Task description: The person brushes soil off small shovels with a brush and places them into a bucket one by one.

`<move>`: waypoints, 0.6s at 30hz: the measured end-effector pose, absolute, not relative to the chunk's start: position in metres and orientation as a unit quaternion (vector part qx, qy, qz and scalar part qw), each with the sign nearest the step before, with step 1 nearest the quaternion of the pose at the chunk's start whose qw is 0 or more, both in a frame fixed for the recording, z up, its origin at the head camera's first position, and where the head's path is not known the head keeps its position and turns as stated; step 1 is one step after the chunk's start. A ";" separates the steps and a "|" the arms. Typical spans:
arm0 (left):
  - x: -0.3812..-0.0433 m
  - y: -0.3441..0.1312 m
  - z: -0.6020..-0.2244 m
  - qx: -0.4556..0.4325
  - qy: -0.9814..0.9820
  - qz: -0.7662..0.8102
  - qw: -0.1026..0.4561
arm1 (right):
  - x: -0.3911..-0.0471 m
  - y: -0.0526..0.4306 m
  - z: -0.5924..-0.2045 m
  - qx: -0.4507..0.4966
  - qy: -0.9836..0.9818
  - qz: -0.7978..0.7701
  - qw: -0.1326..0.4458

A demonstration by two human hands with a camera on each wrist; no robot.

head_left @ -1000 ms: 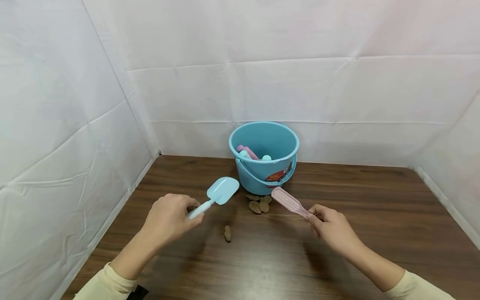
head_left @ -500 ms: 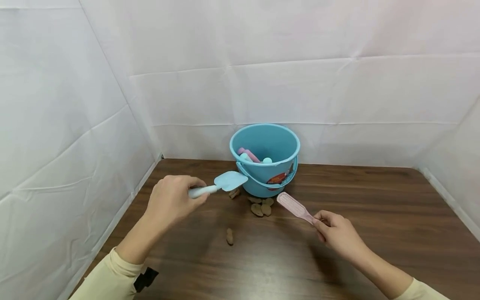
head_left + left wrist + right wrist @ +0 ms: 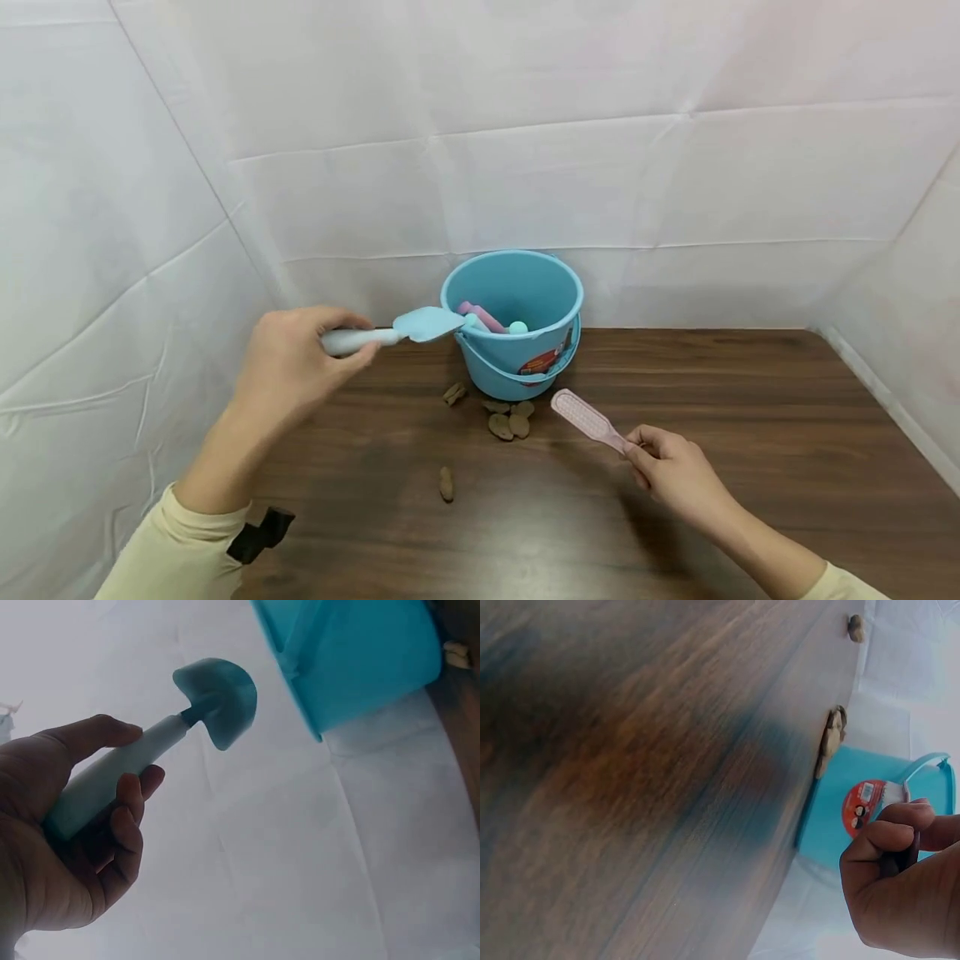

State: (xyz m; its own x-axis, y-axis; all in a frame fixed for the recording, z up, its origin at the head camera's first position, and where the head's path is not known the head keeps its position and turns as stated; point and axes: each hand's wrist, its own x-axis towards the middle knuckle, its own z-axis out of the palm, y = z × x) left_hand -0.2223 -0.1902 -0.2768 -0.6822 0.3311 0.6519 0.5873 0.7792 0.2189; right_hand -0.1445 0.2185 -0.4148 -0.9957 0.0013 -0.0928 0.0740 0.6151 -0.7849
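My left hand (image 3: 288, 358) grips the pale handle of a light blue toy shovel (image 3: 429, 323) in the head view. Its blade is raised at the left rim of a blue bucket (image 3: 502, 354); whether they touch, I cannot tell. The left wrist view shows the shovel blade (image 3: 238, 701) pointing away from the palm, thumb and fingers around the handle. Between thumb and fingers, my right hand (image 3: 675, 471) pinches a narrow pink paddle (image 3: 585, 417) with a textured face, held above the table right of the bucket. In the right wrist view the fingers mostly hide it.
Inside the bucket lie a pink piece (image 3: 483, 317) and mint-green rounded pieces (image 3: 517, 327). Several brown lumps (image 3: 501, 427) sit on the wooden table (image 3: 735, 400) before it, a pair (image 3: 453, 394) to its left, and one long lump (image 3: 447, 483) nearer. White cloth surrounds the table.
My left hand has raised the shovel from over the table to the bucket's rim. Brown lumps left of the bucket have come into sight. My right hand keeps its hold with little movement.
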 end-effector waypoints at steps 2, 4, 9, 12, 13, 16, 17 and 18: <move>-0.226 -0.181 -0.270 -0.261 -0.894 -0.202 0.303 | -0.143 0.220 -0.415 0.023 0.897 -0.439 0.041; -0.233 -0.168 -0.266 -0.265 -0.900 -0.189 0.292 | -0.142 0.222 -0.415 0.026 0.896 -0.442 0.042; -0.261 -0.128 -0.267 -0.262 -0.917 -0.176 0.243 | -0.139 0.225 -0.416 0.031 0.895 -0.443 0.038; -0.275 -0.107 -0.269 -0.256 -0.927 -0.168 0.217 | -0.138 0.226 -0.417 0.034 0.894 -0.446 0.034; -0.280 -0.101 -0.270 -0.254 -0.930 -0.164 0.206 | -0.138 0.226 -0.418 0.034 0.894 -0.446 0.033; -0.292 -0.084 -0.272 -0.251 -0.939 -0.151 0.183 | -0.138 0.226 -0.419 0.035 0.892 -0.450 0.033; -0.296 -0.080 -0.273 -0.248 -0.942 -0.147 0.172 | -0.138 0.225 -0.419 0.035 0.891 -0.451 0.033; -0.300 -0.075 -0.274 -0.245 -0.945 -0.144 0.161 | -0.138 0.225 -0.419 0.036 0.890 -0.453 0.035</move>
State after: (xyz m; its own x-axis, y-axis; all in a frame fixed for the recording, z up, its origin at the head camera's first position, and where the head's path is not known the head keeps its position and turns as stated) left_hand -0.3004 -0.0748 -0.2740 -0.8282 0.4172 0.3741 0.5096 0.8385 0.1930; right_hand -0.1383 0.2251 -0.4189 -0.9950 0.0327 -0.0941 0.0953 0.5873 -0.8037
